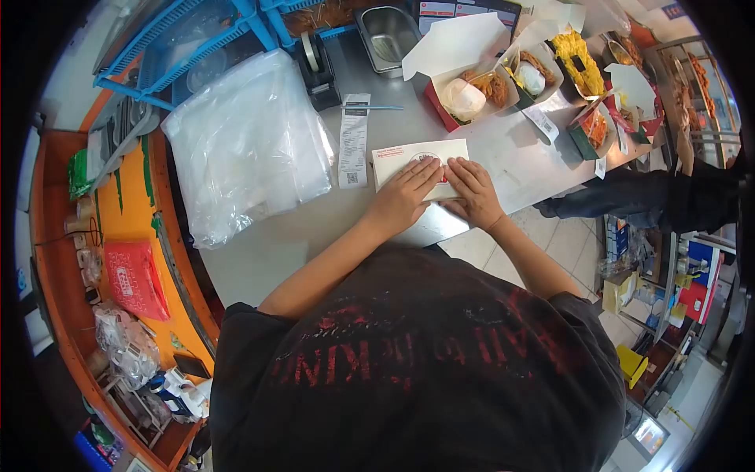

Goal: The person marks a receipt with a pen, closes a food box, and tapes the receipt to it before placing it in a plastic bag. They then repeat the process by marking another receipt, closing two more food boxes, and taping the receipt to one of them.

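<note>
A closed white cardboard food box (387, 163) with red print lies on the steel table in front of me. My left hand (403, 193) rests on its lid, fingers stretched out flat and pointing toward the lid's middle. Beside it, my right hand (476, 191) lies on the right part of the same lid with its fingers extended; its thumb is at the near edge. Both hands cover much of the printed logo. Just left of the box is a long printed receipt (354, 145) with a blue pen (381, 107) across its top.
Open food boxes, including one with rice and fried chicken (464, 102), stand at the back right. A stack of clear plastic bags (248, 141) covers the table's left side. Behind are a black tape dispenser (318, 75), a metal pan (389, 39) and blue baskets (173, 63). Another person's dark-clothed leg (613, 197) is at right.
</note>
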`<act>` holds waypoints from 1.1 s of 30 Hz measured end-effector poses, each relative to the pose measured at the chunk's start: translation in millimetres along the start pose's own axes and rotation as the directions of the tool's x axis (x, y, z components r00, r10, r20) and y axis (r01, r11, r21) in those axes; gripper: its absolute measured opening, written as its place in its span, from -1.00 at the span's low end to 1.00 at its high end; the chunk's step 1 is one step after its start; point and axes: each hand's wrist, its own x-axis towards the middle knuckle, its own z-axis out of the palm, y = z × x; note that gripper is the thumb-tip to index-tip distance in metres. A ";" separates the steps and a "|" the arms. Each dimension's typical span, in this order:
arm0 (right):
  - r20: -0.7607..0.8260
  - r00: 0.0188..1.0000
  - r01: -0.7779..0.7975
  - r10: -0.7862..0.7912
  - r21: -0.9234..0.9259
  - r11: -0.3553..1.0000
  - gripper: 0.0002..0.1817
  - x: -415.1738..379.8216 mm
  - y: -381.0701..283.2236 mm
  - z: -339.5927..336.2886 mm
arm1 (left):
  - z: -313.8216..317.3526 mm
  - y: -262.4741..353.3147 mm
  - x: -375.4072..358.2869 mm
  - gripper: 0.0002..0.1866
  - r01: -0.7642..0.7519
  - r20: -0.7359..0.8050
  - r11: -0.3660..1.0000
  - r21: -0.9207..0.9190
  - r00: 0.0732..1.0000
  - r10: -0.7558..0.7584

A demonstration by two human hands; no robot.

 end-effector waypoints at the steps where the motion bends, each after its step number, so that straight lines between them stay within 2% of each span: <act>1: 0.037 0.999 -0.034 0.032 0.053 0.998 -0.28 1.4 -2.4 -7.2 | -2.9 1.1 0.5 -0.30 -0.002 0.017 1.000 0.007 1.000 0.002; 3: 0.068 0.996 -0.062 0.055 0.105 0.993 -0.29 8.0 -8.8 -23.8 | -2.4 4.1 0.4 -0.29 0.017 -0.002 0.999 -0.050 1.000 -0.017; 4: 0.067 0.995 -0.089 0.078 0.178 0.980 -0.33 10.7 -10.3 -29.9 | -3.5 4.8 -0.3 -0.29 0.037 -0.021 0.994 -0.106 0.999 -0.039; 5: 0.062 0.994 -0.106 0.093 0.252 0.962 -0.36 18.1 -11.2 -34.2 | -4.5 5.0 -2.2 -0.29 0.037 -0.028 0.996 -0.083 0.999 -0.040; 6: 0.016 0.990 -0.136 0.137 0.302 0.944 -0.58 29.4 -12.3 -37.1 | -4.1 5.9 -5.0 -0.29 0.037 -0.010 0.996 -0.086 0.999 -0.038; 7: -0.001 0.994 -0.105 0.111 0.311 0.945 -0.58 44.4 -10.3 -30.3 | -3.3 5.9 -7.9 -0.28 0.042 0.008 0.995 -0.088 0.999 -0.042; 9: -0.100 0.908 -0.327 0.407 0.441 0.836 -0.74 77.3 -12.5 -13.2 | -1.5 7.5 -9.4 -0.31 0.043 -0.033 0.998 -0.046 0.998 -0.044; 10: -0.142 0.923 -0.263 0.357 0.443 0.857 -0.80 103.8 -10.1 -3.5 | 0.7 8.8 -10.1 -0.35 0.032 -0.061 0.999 -0.035 0.998 -0.034; 12: -0.063 0.890 -0.302 0.452 0.660 0.687 -0.76 152.9 -8.1 35.2 | 6.1 9.4 -10.8 -0.39 0.057 -0.081 0.997 -0.051 0.995 -0.061; 14: 0.112 0.781 -0.447 0.614 0.787 0.426 -0.78 200.3 -8.6 81.7 | 9.7 7.4 -11.5 -0.47 0.075 -0.081 0.992 -0.105 0.993 -0.084; 16: 0.452 0.635 -0.637 0.627 0.765 0.094 -0.68 244.4 -25.7 83.0 | 11.4 4.0 -14.1 -0.49 0.048 -0.114 0.991 -0.124 0.992 -0.062; 17: 0.447 0.642 -0.634 0.622 0.767 0.103 -0.68 258.7 -26.4 91.4 | 12.1 1.7 -15.3 -0.51 0.017 -0.136 0.988 -0.151 0.990 -0.038; 19: 0.556 0.507 -0.766 0.659 0.641 0.048 -0.62 276.3 -24.9 110.1 | 15.9 -2.3 -16.8 -0.54 -0.010 -0.156 0.978 -0.208 0.987 -0.024; 21: 0.534 0.531 -0.760 0.658 0.643 0.091 -0.60 279.8 -24.9 115.1 | 16.3 -2.4 -14.6 -0.55 0.063 -0.071 0.910 -0.410 0.992 -0.100; 22: 0.562 0.518 -0.713 0.645 0.701 -0.038 -0.61 278.3 -23.7 115.7 | 16.4 -0.2 -15.0 -0.55 0.056 -0.078 0.908 -0.415 0.992 -0.097; 23: 0.585 0.512 -0.646 0.629 0.745 -0.167 -0.63 278.7 -22.8 117.2 | 5.9 5.4 -13.1 -0.61 -0.002 -0.186 0.889 -0.458 0.978 -0.094; 24: 0.575 0.517 -0.644 0.634 0.749 -0.155 -0.63 271.3 -26.8 124.1 | -3.2 8.1 -10.8 -0.67 -0.068 -0.294 0.869 -0.490 0.951 -0.091; 25: 0.468 0.580 -0.565 0.666 0.821 -0.085 -0.67 256.2 -36.3 132.6 | -10.2 9.4 -9.7 -0.67 -0.082 -0.306 0.869 -0.488 0.949 -0.082; 26: 0.356 0.631 -0.481 0.689 0.877 -0.013 -0.70 248.4 -41.0 137.1 | -14.4 12.1 -10.0 -0.67 -0.034 -0.254 0.799 -0.600 0.955 -0.150; 27: 0.352 0.629 -0.486 0.693 0.874 -0.003 -0.70 249.4 -43.2 137.2 | -14.4 15.2 -10.4 -0.67 0.020 -0.188 0.710 -0.704 0.959 -0.213; 28: 0.158 0.661 -0.550 0.734 0.768 0.329 -0.73 248.5 -46.0 138.2 | 12.5 1.9 -12.2 -0.73 -0.034 -0.282 0.902 -0.431 0.954 -0.098; 29: -0.026 0.709 -0.578 0.705 0.550 0.602 -0.76 243.6 -47.4 138.9 | 13.1 2.9 -11.5 -0.73 -0.033 -0.279 0.896 -0.444 0.955 -0.103; 30: -0.170 0.792 -0.490 0.587 0.397 0.776 -0.76 242.8 -42.9 139.9 | 12.2 3.5 -13.2 -0.75 -0.013 -0.227 0.784 -0.620 0.960 -0.163; 31: -0.164 0.780 -0.509 0.603 0.394 0.765 -0.76 239.5 -36.8 139.3 | 12.4 5.2 -13.7 -0.76 0.012 -0.157 0.638 -0.770 0.966 -0.207; 32: -0.131 0.818 -0.494 0.560 0.337 0.801 -0.77 236.5 -33.3 131.2 | 17.3 9.0 -11.9 -0.73 -0.038 -0.128 0.294 -0.955 0.946 -0.297; 33: -0.096 0.848 -0.479 0.521 0.282 0.831 -0.77 233.7 -30.4 119.5 | 3.8 10.4 -9.4 -0.68 -0.106 -0.281 0.596 -0.796 0.937 -0.210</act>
